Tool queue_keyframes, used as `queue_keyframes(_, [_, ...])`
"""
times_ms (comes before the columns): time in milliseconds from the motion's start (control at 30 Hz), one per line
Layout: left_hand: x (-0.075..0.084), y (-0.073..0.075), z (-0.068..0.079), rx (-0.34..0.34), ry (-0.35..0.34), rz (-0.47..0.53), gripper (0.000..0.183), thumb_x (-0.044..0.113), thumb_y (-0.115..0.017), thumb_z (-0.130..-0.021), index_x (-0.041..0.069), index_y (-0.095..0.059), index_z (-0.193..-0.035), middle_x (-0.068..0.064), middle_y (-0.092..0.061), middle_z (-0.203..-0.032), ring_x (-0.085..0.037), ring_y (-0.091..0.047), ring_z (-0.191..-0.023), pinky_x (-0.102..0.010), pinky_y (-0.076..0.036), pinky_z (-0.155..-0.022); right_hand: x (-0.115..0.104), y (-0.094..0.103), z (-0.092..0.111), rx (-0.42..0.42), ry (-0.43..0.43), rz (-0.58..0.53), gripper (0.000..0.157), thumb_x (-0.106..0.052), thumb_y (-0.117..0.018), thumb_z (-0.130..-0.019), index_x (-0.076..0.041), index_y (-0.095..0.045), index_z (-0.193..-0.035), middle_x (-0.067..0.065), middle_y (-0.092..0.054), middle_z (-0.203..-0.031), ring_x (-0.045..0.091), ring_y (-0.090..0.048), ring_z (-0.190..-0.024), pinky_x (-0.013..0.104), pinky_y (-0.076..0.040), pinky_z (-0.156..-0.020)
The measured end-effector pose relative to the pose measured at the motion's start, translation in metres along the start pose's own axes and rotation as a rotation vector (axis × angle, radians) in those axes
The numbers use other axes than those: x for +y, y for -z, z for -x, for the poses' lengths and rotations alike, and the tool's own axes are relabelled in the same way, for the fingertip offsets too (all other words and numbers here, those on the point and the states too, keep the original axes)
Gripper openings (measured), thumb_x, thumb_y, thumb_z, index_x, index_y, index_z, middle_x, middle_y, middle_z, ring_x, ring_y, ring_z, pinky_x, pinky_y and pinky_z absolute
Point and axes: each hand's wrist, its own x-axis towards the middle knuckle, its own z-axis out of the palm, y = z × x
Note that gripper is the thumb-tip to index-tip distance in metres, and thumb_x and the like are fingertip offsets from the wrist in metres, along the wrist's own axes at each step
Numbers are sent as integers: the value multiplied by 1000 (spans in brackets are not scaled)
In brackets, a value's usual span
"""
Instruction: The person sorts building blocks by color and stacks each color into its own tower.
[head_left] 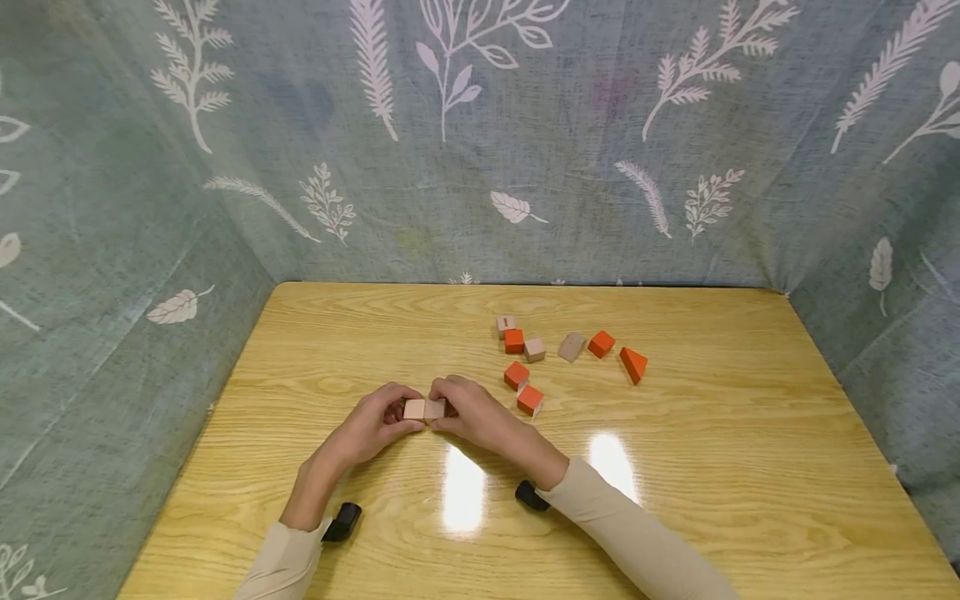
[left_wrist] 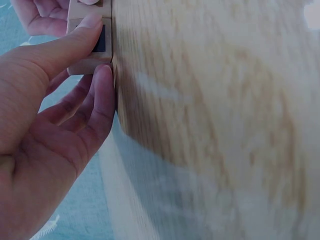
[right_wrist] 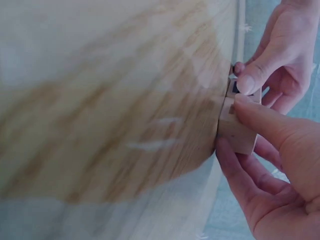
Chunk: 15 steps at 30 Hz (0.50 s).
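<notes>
Two plain wooden blocks sit side by side on the table, touching end to end. My left hand (head_left: pixel 369 427) pinches the left wooden block (head_left: pixel 414 409) between thumb and fingers. That block has a dark square on the side facing me, partly covered by the thumb in the left wrist view. From the other side, my right hand (head_left: pixel 480 414) pinches the right wooden block (head_left: pixel 434 408), its thumb on the near face and fingers behind. In the right wrist view this right block (right_wrist: pixel 240 132) rests on the tabletop against its neighbour.
Right of my hands lie several orange cubes (head_left: pixel 516 375), two more wooden blocks (head_left: pixel 534 349), a flat wooden piece (head_left: pixel 572 347) and an orange triangle (head_left: pixel 633 365). Patterned cloth (head_left: pixel 480 208) hangs behind the wooden table (head_left: pixel 712 467) and at its sides.
</notes>
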Motion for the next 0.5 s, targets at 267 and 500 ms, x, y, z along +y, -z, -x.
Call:
queue_keyframes(267, [0, 1, 2, 10, -35, -8, 30, 5, -78, -91, 3, -67, -119, -6, -60, -97, -15, -53, -78, -25, -47, -66, -3, 5, 2, -29, 8, 2, 39, -24, -77, -95, -1, -64, -123, 10, -62, -105, 16, -56, -85, 22, -47, -72])
queue_keyframes(500, [0, -1, 0, 16, -39, -4, 29, 5, -79, -89, 3, -67, -116, -7, -61, -95, -15, -53, -76, -26, -47, -65, 2, 19, 7, 44, -7, -25, 32, -22, -62, -106, 1, -63, -128, 14, -64, -121, 25, -66, -108, 33, -55, -90])
